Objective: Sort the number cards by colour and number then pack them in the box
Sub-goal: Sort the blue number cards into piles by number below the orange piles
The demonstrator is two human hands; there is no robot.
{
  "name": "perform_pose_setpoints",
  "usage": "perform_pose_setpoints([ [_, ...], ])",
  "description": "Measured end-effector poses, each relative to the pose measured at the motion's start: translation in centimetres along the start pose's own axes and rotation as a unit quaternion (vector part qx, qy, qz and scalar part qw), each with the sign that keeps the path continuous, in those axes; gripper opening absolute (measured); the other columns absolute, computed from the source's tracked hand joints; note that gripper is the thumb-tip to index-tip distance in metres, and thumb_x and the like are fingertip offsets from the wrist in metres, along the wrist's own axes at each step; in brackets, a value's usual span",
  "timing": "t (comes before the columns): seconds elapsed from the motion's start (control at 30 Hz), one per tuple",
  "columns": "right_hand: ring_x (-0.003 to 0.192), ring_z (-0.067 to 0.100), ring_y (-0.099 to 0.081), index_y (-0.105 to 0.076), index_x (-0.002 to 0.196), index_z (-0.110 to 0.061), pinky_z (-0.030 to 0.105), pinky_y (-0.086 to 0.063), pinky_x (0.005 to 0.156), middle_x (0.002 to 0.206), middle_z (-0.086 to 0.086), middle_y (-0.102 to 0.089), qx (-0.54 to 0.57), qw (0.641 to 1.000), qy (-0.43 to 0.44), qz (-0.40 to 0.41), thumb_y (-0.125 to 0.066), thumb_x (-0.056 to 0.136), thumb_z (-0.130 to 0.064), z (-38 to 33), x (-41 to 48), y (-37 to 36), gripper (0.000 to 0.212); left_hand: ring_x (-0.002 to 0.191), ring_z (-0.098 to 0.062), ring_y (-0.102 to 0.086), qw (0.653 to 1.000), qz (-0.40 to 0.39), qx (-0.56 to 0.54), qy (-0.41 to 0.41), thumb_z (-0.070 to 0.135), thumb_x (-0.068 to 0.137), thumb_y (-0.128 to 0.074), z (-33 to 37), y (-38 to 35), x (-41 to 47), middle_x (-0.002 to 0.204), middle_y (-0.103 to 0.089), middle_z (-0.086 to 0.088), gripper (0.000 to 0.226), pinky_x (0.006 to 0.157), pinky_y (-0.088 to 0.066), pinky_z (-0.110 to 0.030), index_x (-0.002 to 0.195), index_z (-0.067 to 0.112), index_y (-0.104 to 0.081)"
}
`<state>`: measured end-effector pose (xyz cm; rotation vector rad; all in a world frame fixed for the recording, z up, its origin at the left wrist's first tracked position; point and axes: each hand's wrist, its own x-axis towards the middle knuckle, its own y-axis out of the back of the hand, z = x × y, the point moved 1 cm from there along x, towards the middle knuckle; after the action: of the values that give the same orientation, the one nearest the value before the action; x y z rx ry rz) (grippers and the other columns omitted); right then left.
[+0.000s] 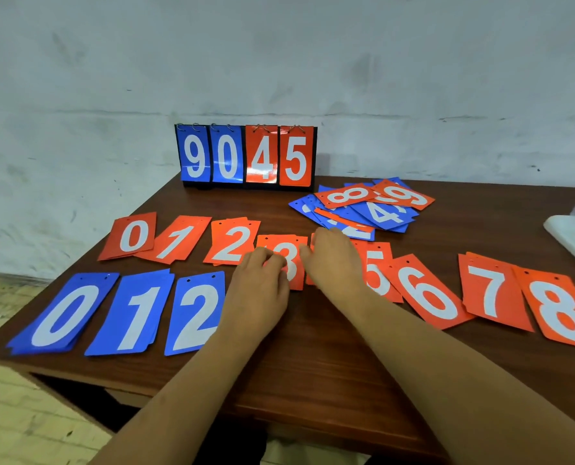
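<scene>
Red number cards lie in a row on the brown table point(312, 364): 0 point(133, 234), 1 point(175, 243), 2 point(234, 241), 3 point(292, 263), 5 point(376, 266), 6 point(427, 293), 7 point(490, 290), 8 point(564, 313). Blue stacks 0 point(64, 313), 1 point(138, 313) and 2 point(195, 313) sit in front at the left. My left hand point(262, 283) has its fingers curled on the left edge of the red 3 card. My right hand point(333, 260) rests palm down on a red card between 3 and 5, hiding its number; its thumb touches the 3 card.
A loose mixed pile of blue and red cards point(373, 209) lies at the back right. A flip scoreboard point(245, 156) reading 9 0 4 5 stands against the wall. A white box edge point(574, 236) shows at the far right.
</scene>
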<state>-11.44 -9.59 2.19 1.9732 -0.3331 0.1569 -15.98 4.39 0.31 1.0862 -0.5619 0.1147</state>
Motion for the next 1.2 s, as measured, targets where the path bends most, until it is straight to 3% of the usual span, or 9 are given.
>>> perform_pose_setpoints([
  [0.1,0.098,0.022,-0.057,-0.062,0.105,-0.009,0.036,-0.049,0.08,0.103,0.008,-0.061,0.036,0.999,0.022,0.012,-0.052,0.095,-0.034,2.2,1.5,2.1,0.029,0.107,-0.02,-0.052,0.999,0.002,-0.037,-0.002,0.017,0.092,-0.057,0.4,0.9,2.4,0.113,-0.056,-0.003,0.019,0.087,-0.047,-0.031,0.109,0.013,-0.065],
  [0.37,0.113,0.024,-0.051,-0.058,0.12,-0.005,0.031,-0.04,0.092,0.123,0.012,-0.056,0.032,0.999,0.03,-0.005,-0.057,0.094,-0.026,9.0,5.8,4.6,0.034,0.098,-0.02,-0.055,0.993,-0.103,-0.033,0.05,0.016,0.089,-0.061,1.2,-3.7,15.8,0.11,-0.057,-0.009,0.017,0.079,-0.041,-0.025,0.105,0.01,-0.062],
  [0.5,0.117,0.021,-0.05,-0.054,0.125,-0.009,0.029,-0.04,0.095,0.129,0.008,-0.052,0.021,0.999,0.025,-0.021,-0.058,0.095,-0.027,11.0,7.5,4.3,0.036,0.11,-0.029,-0.053,0.977,-0.173,0.0,0.126,0.035,0.087,-0.066,-0.3,-7.9,20.2,0.122,-0.053,-0.015,0.043,0.09,-0.048,-0.038,0.117,0.007,-0.053],
  [0.6,0.12,0.022,-0.049,-0.052,0.129,-0.011,0.032,-0.042,0.097,0.134,0.008,-0.049,-0.002,1.0,0.024,-0.02,-0.058,0.094,-0.03,12.0,9.2,3.8,0.04,0.123,-0.035,-0.044,0.962,-0.212,0.051,0.164,0.046,0.082,-0.07,-1.4,-10.0,21.1,0.131,-0.047,-0.019,0.061,0.099,-0.042,-0.043,0.125,0.008,-0.048],
  [0.73,0.123,0.025,-0.049,-0.048,0.135,-0.009,0.037,-0.043,0.1,0.137,0.01,-0.049,-0.047,0.996,0.024,-0.077,-0.061,0.092,-0.039,12.9,11.6,2.4,0.054,0.114,-0.028,-0.05,0.967,-0.16,-0.048,0.191,0.024,0.084,-0.073,-2.2,-10.5,21.0,0.12,-0.052,-0.014,0.043,0.088,-0.045,-0.035,0.119,0.01,-0.052],
  [0.83,0.109,0.024,-0.056,-0.056,0.123,-0.01,0.034,-0.048,0.091,0.121,0.009,-0.06,-0.112,0.988,0.036,-0.099,-0.056,0.094,-0.041,12.7,12.4,1.8,0.042,0.096,-0.023,-0.059,0.959,-0.091,-0.166,0.211,0.003,0.088,-0.06,-2.6,-9.2,20.8,0.103,-0.063,-0.011,0.022,0.077,-0.047,-0.032,0.11,0.007,-0.064],
  [0.97,0.097,0.023,-0.06,-0.061,0.114,-0.011,0.035,-0.049,0.084,0.107,0.008,-0.065,-0.139,0.985,0.059,-0.079,-0.045,0.1,-0.026,11.5,12.2,1.3,0.026,0.077,-0.022,-0.059,0.921,-0.014,-0.301,0.247,0.017,0.094,-0.054,-2.3,-6.2,20.7,0.081,-0.063,-0.01,0.014,0.067,-0.048,-0.033,0.083,0.01,-0.061],
  [1.07,0.094,0.026,-0.061,-0.06,0.111,-0.008,0.037,-0.05,0.082,0.104,0.01,-0.065,-0.152,0.986,0.053,-0.033,-0.046,0.099,-0.018,10.8,11.5,2.0,0.021,0.064,-0.02,-0.052,0.905,0.03,-0.338,0.258,0.023,0.095,-0.05,-2.2,-4.0,20.1,0.069,-0.051,-0.007,0.025,0.058,-0.042,-0.031,0.072,0.017,-0.047],
  [1.2,0.071,0.034,-0.062,-0.064,0.086,-0.003,0.04,-0.048,0.065,0.079,0.016,-0.065,-0.156,0.971,0.103,0.15,-0.056,0.089,-0.004,9.9,10.0,4.4,0.008,0.068,-0.023,-0.056,0.894,0.069,-0.361,0.257,0.026,0.098,-0.045,-1.7,-0.8,18.7,0.08,-0.056,-0.009,0.01,0.058,-0.046,-0.034,0.092,0.02,-0.05],
])
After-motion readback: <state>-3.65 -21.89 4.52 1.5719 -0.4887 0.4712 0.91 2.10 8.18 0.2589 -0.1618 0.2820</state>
